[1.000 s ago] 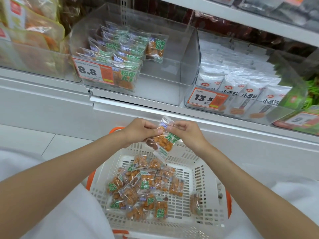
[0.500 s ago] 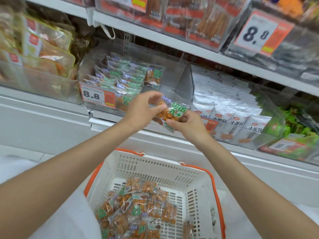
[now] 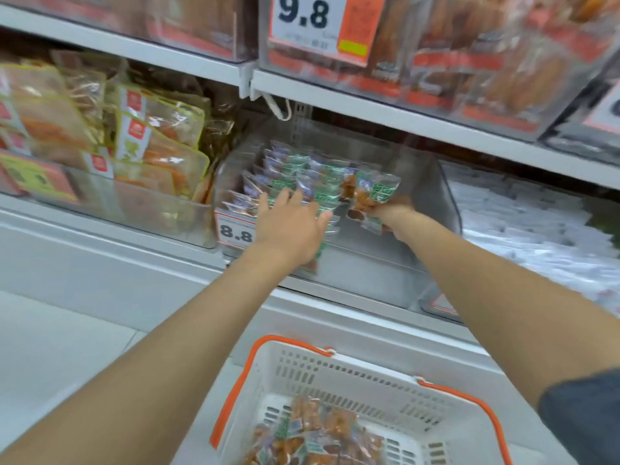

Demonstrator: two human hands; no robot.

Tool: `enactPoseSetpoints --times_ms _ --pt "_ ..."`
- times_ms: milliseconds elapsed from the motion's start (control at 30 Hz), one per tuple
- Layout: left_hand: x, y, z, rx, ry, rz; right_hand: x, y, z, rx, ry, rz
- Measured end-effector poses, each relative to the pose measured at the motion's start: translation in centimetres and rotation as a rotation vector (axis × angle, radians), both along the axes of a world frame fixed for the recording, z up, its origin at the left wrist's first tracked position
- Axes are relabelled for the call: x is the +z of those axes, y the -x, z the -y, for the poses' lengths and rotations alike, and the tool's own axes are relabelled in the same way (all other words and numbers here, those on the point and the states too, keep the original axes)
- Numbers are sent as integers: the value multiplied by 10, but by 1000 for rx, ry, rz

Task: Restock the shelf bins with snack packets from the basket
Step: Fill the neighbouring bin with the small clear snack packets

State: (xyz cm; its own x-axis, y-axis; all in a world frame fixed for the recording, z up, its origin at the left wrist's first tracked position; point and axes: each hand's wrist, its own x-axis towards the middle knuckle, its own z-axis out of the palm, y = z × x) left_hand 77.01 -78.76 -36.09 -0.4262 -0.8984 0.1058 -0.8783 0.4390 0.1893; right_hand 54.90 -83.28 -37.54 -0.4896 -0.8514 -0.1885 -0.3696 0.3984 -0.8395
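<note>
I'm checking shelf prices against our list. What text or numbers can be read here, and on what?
"9.8": upper price tag on the top-shelf bin.
"8.8": lower price tag on the front of the clear bin.
Small print on both: too blurred to read.
Green label on the snack packet in the right hand: too blurred.
Left tag on the left bin, red labels on its packs: unreadable.
Right-edge tag: cut off.
</note>
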Motion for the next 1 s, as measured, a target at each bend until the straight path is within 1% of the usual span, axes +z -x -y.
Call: enactPoseSetpoints --times_ms 100,167,267,367,533,600,700,733,900,1000 --pt "-1 1 0 7 -1 1 -10 0 21 -65 -32 -163" --pt "-2 2 -1 8 14 11 -18 5 32 -55 -6 -186" --pt "-3 1 0 2 22 20 -23 8 40 -116 12 -283" --pt "-3 1 -1 6 19 40 -23 8 46 -96 52 -294" --pt "-2 3 -5 17 29 51 -24 8 48 -83 8 -384" --pt "-2 2 -5 18 29 52 -24 7 48 -93 2 -337" --pt "-2 2 -5 10 26 43 -24 6 46 -120 15 -135" --pt "-2 2 -5 9 26 40 -24 6 45 -123 6 -110" --pt "-2 2 -4 6 26 23 -10 -4 24 -104 -67 -194" --pt "-3 3 -5 23 50 -49 6 -15 3 -56 -24 -272"
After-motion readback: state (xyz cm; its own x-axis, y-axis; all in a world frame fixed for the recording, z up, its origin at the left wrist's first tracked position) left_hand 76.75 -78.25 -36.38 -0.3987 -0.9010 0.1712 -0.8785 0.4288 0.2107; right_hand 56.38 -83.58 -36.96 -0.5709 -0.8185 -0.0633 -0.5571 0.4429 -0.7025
